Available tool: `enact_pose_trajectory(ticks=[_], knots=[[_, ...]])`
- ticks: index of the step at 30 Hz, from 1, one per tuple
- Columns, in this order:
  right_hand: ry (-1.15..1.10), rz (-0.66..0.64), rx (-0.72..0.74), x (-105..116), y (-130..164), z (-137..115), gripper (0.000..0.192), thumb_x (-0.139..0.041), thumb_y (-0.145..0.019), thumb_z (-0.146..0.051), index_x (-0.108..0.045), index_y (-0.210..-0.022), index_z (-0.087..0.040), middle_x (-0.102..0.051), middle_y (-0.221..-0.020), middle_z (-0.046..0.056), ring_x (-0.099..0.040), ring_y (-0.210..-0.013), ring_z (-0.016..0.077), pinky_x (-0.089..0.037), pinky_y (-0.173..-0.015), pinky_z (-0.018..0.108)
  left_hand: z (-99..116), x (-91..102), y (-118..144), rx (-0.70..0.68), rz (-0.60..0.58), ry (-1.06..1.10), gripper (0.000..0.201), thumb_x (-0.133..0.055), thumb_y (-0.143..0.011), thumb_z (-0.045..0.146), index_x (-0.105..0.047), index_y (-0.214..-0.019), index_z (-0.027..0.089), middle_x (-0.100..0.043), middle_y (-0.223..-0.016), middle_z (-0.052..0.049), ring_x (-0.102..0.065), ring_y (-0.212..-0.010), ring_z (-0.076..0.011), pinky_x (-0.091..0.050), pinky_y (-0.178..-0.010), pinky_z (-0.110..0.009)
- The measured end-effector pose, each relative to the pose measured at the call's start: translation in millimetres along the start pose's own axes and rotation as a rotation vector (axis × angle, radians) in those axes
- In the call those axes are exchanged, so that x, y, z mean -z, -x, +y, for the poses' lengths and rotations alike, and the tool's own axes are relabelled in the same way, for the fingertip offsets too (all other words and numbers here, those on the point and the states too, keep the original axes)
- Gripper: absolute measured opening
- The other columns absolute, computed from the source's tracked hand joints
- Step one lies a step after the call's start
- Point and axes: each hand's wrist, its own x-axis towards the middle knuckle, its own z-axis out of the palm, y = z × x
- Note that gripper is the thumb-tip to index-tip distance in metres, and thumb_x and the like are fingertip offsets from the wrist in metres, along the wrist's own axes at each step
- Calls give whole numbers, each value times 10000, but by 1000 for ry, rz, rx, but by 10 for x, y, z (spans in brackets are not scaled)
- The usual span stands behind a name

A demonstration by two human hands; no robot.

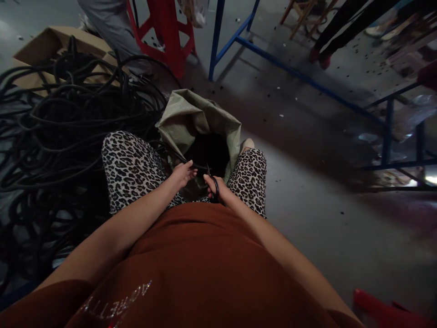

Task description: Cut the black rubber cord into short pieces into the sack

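Note:
I sit with my knees apart, and an open grey-green woven sack (pixel 191 119) stands on the floor between them. My right hand (pixel 215 187) is shut on black-handled scissors (pixel 215 186) at the sack's near rim. My left hand (pixel 183 173) is beside it, fingers curled toward the dark mouth of the sack; whether it grips a thin black cable there is unclear. The sack's inside is dark and its contents are hidden.
A big tangle of black cables (pixel 58 132) lies on the floor to my left, over a cardboard box (pixel 51 45). A red stool (pixel 167 32) and another person's grey trouser leg (pixel 112 27) stand behind. Blue metal frames (pixel 293 73) run right. A red object (pixel 385 312) lies lower right.

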Motion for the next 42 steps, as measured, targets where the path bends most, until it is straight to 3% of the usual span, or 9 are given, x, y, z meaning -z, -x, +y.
enact_pose_trajectory(ticks=[9, 19, 24, 31, 42], knots=[[191, 14, 44, 15, -53, 63, 309, -500, -919, -395, -566, -789, -122, -468, -466, -40, -458, -294, 81, -322, -302, 165, -14, -16, -21, -38, 55, -48, 197, -630, -804, 136, -463, -702, 156, -557, -559, -9, -551, -457, -97, -435, -463, -190], [214, 21, 45, 15, -81, 85, 349, -535, -898, -395, -545, -672, -129, -459, -441, -35, -440, -291, 77, -310, -300, 175, -20, 16, -71, -45, 102, -106, 193, -640, -798, 133, -470, -712, 160, -557, -560, -6, -542, -435, -88, -448, -468, -192], [79, 33, -9, 19, -51, 91, 361, -526, -896, -469, -546, -775, -129, -471, -470, -42, -447, -302, 64, -312, -297, 151, -8, 10, -66, -43, 97, -49, 204, -675, -770, 136, -477, -724, 153, -550, -561, 3, -560, -459, -95, -470, -491, -201], [29, -91, -75, 16, 6, 51, 532, -409, -889, -628, -523, -1056, -135, -538, -523, -6, -533, -352, 115, -319, -280, 155, 11, -3, -30, -76, 82, -43, 173, -652, -781, 116, -493, -721, 147, -574, -589, -9, -564, -475, -95, -467, -502, -206], [60, -155, -36, -1, -5, 46, 547, -395, -899, -625, -550, -1051, -124, -549, -543, -6, -546, -372, 108, -343, -302, 155, -33, -22, 45, -120, 40, -60, 163, -591, -814, 85, -483, -704, 139, -559, -562, -1, -570, -485, -99, -470, -531, -217]])
